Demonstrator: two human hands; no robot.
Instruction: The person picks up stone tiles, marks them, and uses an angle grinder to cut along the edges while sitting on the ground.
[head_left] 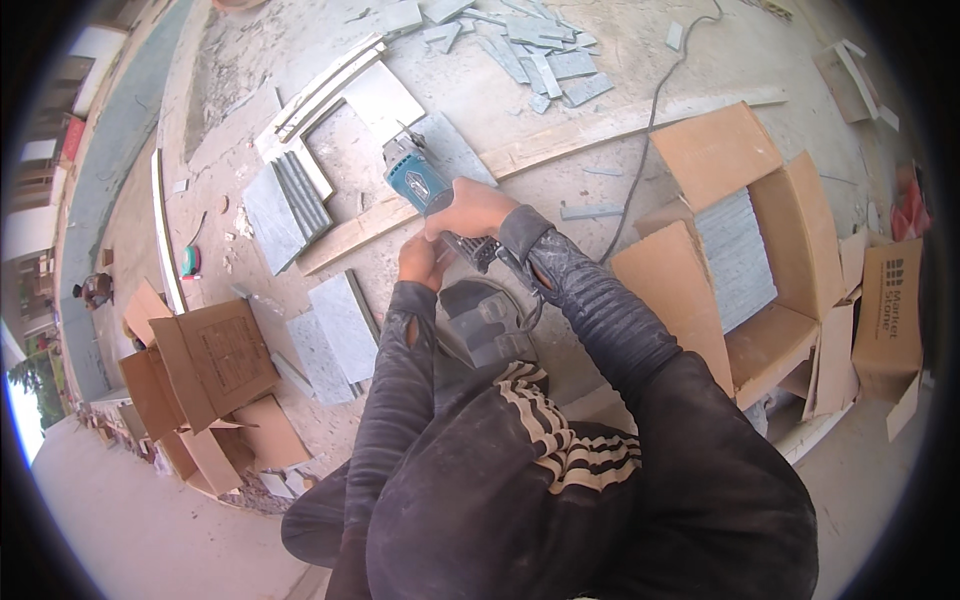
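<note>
A handheld power stone cutter (418,182) with a teal motor housing and a black rear end is held out in front of my knees. My right hand (474,208) is closed around its body from the right. Behind the housing, my left hand (422,260) is closed against the tool's near side, its fingers partly hidden. The tool's metal front end is over a grey stone tile (455,150) lying by a long wooden board (550,146). Whether the blade touches the tile, I cannot tell.
Open cardboard boxes stand at right (790,245) and left (215,365); the right one holds stacked tiles (735,260). Loose tiles (340,310) lie left of my arms. Broken tile pieces (550,55) are heaped at the far side. A black cord (650,130) crosses the board.
</note>
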